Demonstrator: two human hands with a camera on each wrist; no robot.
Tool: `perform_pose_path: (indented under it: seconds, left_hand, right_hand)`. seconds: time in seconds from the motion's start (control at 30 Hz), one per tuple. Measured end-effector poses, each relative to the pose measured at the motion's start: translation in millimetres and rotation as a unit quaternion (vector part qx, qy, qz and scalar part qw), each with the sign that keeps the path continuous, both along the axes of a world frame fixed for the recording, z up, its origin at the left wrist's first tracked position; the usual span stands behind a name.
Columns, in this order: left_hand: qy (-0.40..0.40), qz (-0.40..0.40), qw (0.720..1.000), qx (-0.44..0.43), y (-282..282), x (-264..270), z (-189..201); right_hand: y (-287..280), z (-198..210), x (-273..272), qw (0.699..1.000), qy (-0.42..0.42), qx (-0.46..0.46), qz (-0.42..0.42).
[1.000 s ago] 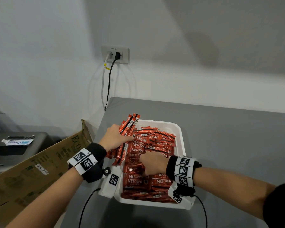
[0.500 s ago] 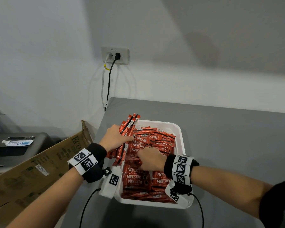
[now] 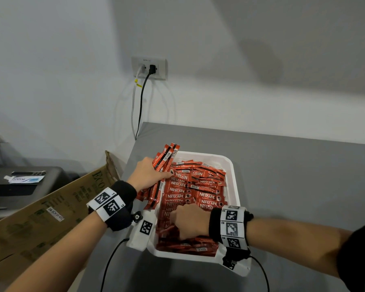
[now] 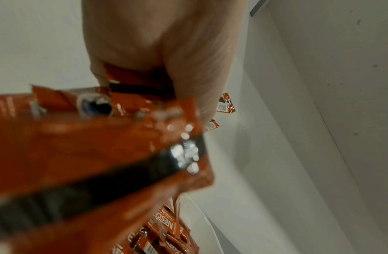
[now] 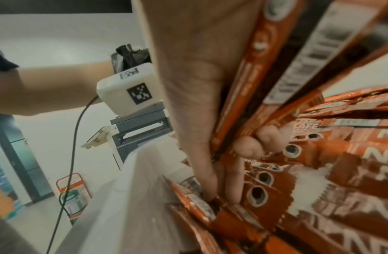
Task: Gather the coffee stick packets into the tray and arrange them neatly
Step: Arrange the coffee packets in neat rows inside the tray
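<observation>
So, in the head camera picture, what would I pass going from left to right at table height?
Dark machine → cardboard box → left hand gripping a bundle of packets → white tray → bare grey table.

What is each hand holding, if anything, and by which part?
The left hand grips a bundle of coffee stick packets around its middle, both ends sticking out. The right hand pinches packets in the tray; where on them cannot be told.

Bare grey table (image 3: 293, 186) lies open right of the tray (image 3: 233, 175); cardboard box (image 3: 51, 211) crowds its left.
</observation>
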State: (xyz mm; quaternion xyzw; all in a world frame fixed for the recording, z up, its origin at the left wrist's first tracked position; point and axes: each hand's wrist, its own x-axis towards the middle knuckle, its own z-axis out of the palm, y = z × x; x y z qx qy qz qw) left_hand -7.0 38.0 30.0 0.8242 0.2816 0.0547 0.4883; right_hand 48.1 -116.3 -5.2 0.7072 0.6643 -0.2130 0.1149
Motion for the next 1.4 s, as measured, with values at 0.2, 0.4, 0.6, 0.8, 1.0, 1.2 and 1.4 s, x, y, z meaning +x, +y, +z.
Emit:
perform_pose_path:
  seconds: [0.2, 0.4, 0.6, 0.8, 1.0, 1.2, 1.4]
  left_hand:
    - [-0.002, -0.004, 1.0, 0.0, -1.7, -1.0, 2.3]
    - [0.0, -0.006, 1.0, -0.003, -2.2, -1.3, 3.2]
    - [0.002, -0.011, 1.0, 0.006, 0.9, -0.4, 0.5]
    - [-0.005, -0.009, 1.0, 0.004, 1.6, 2.9, 2.5]
    - [-0.01, -0.016, 1.0, 0.018, 0.8, 2.2, 3.5]
    - [-0.009, -0.017, 1.0, 0.014, 0.0, 2.0, 3.4]
    - [-0.006, -0.011, 1.0, 0.001, 0.4, 0.8, 1.6]
  right_hand:
    - [0.1, -0.9, -7.0, 1.0, -0.007, 0.014, 0.014]
    - [3.4, -1.2, -6.8, 0.999, 0.033, -0.013, -0.006]
    - [1.3, -4.2, -0.3, 0.984, 0.163, -0.028, -0.068]
    - [-0.5, -7.0, 15.9, 0.959, 0.253, 0.001, -0.128]
    - [-2.1, -5.2, 27.9, 0.947, 0.282, -0.003, -0.156]
    - [0.3, -2.6, 27.0, 0.969, 0.206, -0.005, -0.135]
    - [2.1, -4.0, 15.7, 0.993, 0.08, 0.008, -0.087]
